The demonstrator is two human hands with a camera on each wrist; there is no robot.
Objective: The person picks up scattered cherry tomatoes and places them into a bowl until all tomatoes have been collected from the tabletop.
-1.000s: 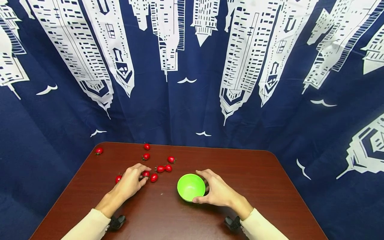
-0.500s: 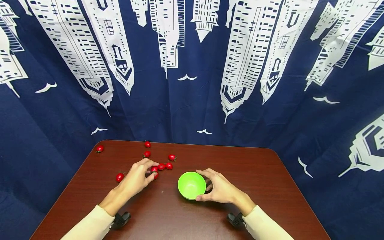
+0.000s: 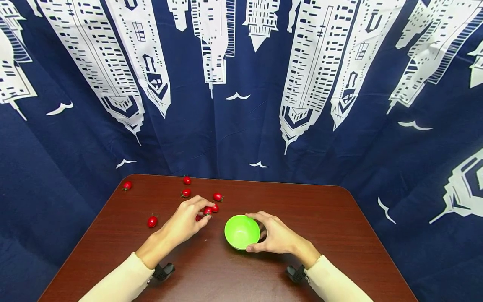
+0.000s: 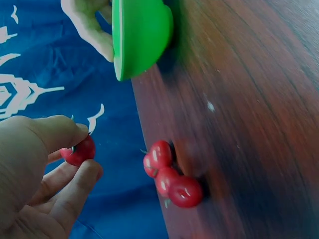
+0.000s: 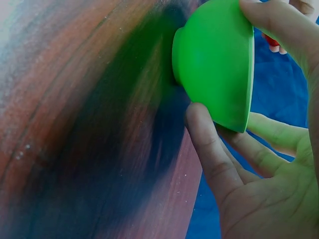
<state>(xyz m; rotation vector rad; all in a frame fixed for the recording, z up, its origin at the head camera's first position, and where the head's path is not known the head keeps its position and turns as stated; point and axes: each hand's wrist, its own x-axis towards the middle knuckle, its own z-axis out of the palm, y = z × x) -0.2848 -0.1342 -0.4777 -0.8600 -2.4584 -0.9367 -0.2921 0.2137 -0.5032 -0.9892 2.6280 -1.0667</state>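
My left hand (image 3: 186, 219) pinches a red cherry tomato (image 4: 79, 151) between thumb and fingertips. In the left wrist view this tomato is up off the table, its green stem toward the thumb. A cluster of cherry tomatoes (image 4: 185, 191) lies on the table below that hand; in the head view the hand partly hides them. A bright green bowl (image 3: 241, 232), upright and with nothing inside, is held at its right side by my right hand (image 3: 278, 235). The right thumb is at the near rim and the fingers curve round the far side and wall.
More cherry tomatoes are scattered on the brown table (image 3: 324, 235): one alone at left (image 3: 152, 221), one near the back left corner (image 3: 127, 185), and several along the back middle. A navy curtain (image 3: 234, 134) with white building prints hangs right behind the table.
My left hand has moved right over the tomatoes toward the bowl and now carries one, lifted from beside the others. The right hand and bowl have stayed nearly still.
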